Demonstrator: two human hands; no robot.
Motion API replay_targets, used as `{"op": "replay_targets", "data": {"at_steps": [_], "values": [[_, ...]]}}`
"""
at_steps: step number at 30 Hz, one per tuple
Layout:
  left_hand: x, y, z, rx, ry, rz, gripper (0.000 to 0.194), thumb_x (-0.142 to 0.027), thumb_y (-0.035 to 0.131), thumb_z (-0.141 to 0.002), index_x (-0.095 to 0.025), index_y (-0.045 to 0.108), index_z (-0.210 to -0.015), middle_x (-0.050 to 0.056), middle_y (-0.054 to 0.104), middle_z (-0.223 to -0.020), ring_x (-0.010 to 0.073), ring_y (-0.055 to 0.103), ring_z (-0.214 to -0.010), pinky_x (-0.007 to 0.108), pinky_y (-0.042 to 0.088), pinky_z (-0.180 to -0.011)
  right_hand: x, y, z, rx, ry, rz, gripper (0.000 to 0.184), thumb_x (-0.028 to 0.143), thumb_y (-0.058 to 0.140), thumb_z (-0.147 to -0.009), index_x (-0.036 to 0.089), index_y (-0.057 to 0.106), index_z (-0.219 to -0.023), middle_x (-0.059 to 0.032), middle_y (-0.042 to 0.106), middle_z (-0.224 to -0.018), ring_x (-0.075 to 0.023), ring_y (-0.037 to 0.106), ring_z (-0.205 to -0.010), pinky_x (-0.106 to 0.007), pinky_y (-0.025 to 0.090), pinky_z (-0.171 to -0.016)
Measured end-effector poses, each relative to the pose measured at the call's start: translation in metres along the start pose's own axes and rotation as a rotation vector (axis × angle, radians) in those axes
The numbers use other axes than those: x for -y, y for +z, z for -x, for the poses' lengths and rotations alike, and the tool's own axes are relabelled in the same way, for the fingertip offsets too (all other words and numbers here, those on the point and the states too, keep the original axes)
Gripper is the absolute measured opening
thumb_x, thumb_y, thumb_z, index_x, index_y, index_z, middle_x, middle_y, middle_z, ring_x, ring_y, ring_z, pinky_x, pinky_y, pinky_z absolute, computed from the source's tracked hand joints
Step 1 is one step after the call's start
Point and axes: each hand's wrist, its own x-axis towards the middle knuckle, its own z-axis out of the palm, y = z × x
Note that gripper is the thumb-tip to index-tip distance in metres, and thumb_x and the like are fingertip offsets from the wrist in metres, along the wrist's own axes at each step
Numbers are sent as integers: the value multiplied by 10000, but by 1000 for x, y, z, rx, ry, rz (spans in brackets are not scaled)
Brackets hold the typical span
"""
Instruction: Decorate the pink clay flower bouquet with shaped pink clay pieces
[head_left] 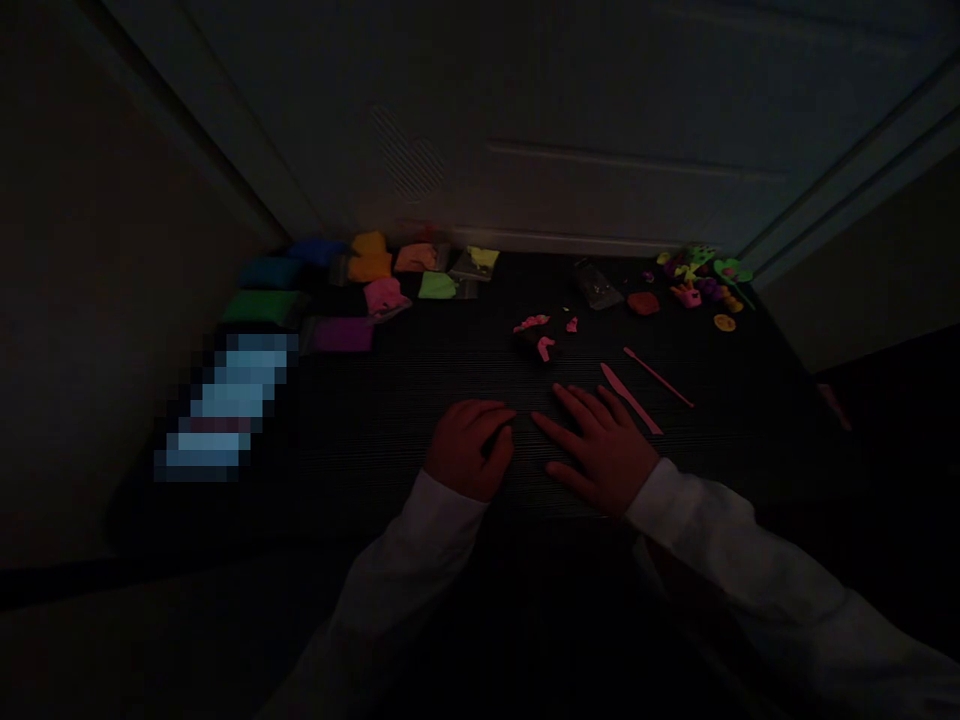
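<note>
1. Reaching in from the near side, two pale sleeves (442,530) lead to hands over the dark table (375,400). The left hand (465,450) is curled, its index finger and thumb drawn toward each other around a dark gap; whether they pinch anything, I cannot tell.
2. To its right, the right hand (604,445) is spread palm down, fingers fanned, with nothing visible in its grasp. Light fingertip pressure and a settled wrist would seem best here; small soft pieces would probably smear under a flat palm.
3. Just beside the right hand's fingers, slightly farther and to the right, lies a pink knife-shaped tool (630,397). Lifting the fingers before shifting that hand should avoid nudging it. A thin pink stick (660,378) lies farther right.
4. Well to the left, a pixelated bright patch (236,400) conceals whatever is there.
5. Farther on, beyond the gap between the hands, a dark piece (529,343) with pink parts (545,348) melts into the table, its outline hard to make out.
6. Far left sit coloured packets (345,335), some overlapping; far right, small coloured figures (690,270) crowd together, too dim to separate reliably.
</note>
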Motion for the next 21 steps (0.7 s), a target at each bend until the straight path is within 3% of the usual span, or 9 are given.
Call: {"op": "replay_targets", "data": {"at_steps": [10,15,21], "values": [[1,2,0,-2,10,-18,210,-192,493,-741,-139,610,-907,80,626,-921,176,551,-879,357,444,-808,0,2,0,8,11,-13,557,540,295,-801,303,255,-1304,-88,188,-1404,-296,216,-1245,-533,122,-974],[0,1,1,-6,-5,-18,209,-197,494,-743,-143,609,-908,80,622,-930,174,547,-886,355,444,-811,-4,1,1,-2,9,-58,624,520,309,-804,225,177,-1338,-120,212,-1390,-263,242,-1239,-495,153,-993],[0,0,0,15,-1,-17,209,-195,489,-745,-142,605,-911,81,623,-932,175,549,-885,358,441,-813,-5,-1,3,6,-14,-64,578,509,320,-805,241,258,-1313,-106,235,-1385,-273,250,-1233,-507,161,-987]]}}
